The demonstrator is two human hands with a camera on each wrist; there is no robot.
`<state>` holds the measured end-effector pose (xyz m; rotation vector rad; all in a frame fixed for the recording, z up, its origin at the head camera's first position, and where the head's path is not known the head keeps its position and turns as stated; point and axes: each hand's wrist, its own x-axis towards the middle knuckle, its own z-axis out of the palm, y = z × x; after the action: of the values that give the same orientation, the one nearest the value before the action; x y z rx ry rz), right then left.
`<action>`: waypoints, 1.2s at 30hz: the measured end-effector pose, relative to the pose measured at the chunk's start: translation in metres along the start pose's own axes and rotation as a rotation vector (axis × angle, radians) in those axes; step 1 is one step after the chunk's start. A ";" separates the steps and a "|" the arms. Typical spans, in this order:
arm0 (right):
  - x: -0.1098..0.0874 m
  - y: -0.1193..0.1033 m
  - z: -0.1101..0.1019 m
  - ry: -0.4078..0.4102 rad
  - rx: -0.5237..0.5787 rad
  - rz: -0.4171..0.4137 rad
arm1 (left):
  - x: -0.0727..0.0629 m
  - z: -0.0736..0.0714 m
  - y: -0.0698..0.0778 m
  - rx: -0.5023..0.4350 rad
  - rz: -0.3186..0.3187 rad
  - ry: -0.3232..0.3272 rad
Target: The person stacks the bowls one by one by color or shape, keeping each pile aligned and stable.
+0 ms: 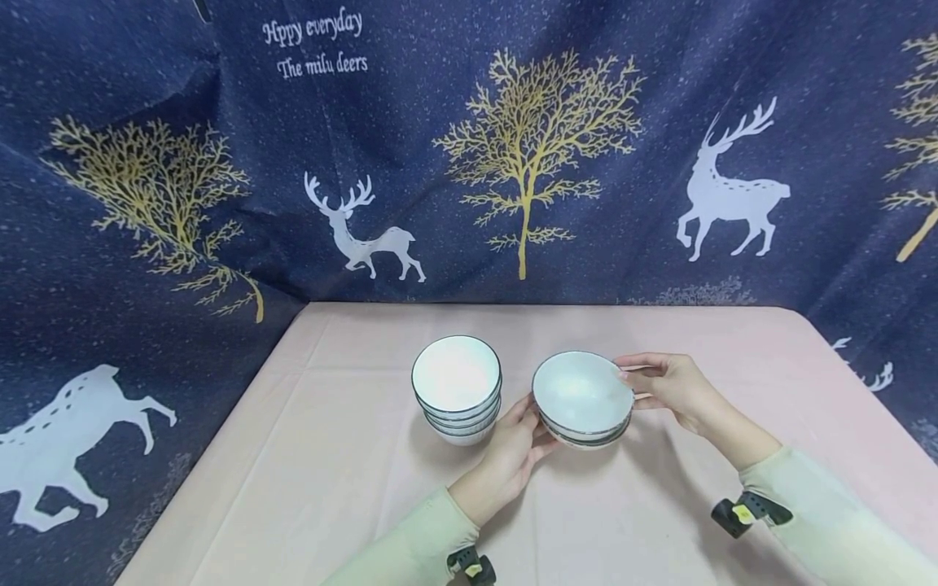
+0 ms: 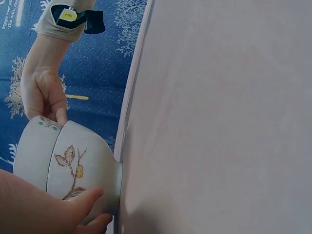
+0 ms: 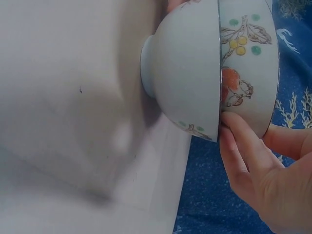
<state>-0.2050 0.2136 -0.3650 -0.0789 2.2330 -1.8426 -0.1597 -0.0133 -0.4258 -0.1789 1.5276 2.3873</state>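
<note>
Two white bowls sit one inside the other, right of the middle of the table in the head view. My right hand pinches the rim of the upper bowl from the right, thumb at the edge and fingers against the outer wall. My left hand holds the lower bowl from the left and front. The lower bowl has a painted brown branch with leaves and yellow berries, and its foot appears to rest on the table. Orange, yellow and green fruit motifs decorate the upper bowl's outside.
Just left of my left hand stands a stack of several white, dark-rimmed bowls. A pale pink cloth covers the table. Behind it hangs a dark blue curtain printed with white deer and golden trees.
</note>
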 end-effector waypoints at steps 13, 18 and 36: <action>0.003 0.004 -0.003 0.048 -0.058 -0.007 | -0.002 -0.001 0.002 0.015 -0.019 -0.005; 0.004 0.006 -0.005 0.050 -0.056 -0.017 | -0.003 0.001 0.002 0.013 -0.010 0.002; 0.000 0.014 -0.003 0.091 -0.092 -0.060 | 0.000 0.001 0.001 0.008 -0.001 0.014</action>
<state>-0.2037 0.2193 -0.3784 -0.0801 2.4030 -1.8066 -0.1597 -0.0127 -0.4248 -0.1942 1.5429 2.3837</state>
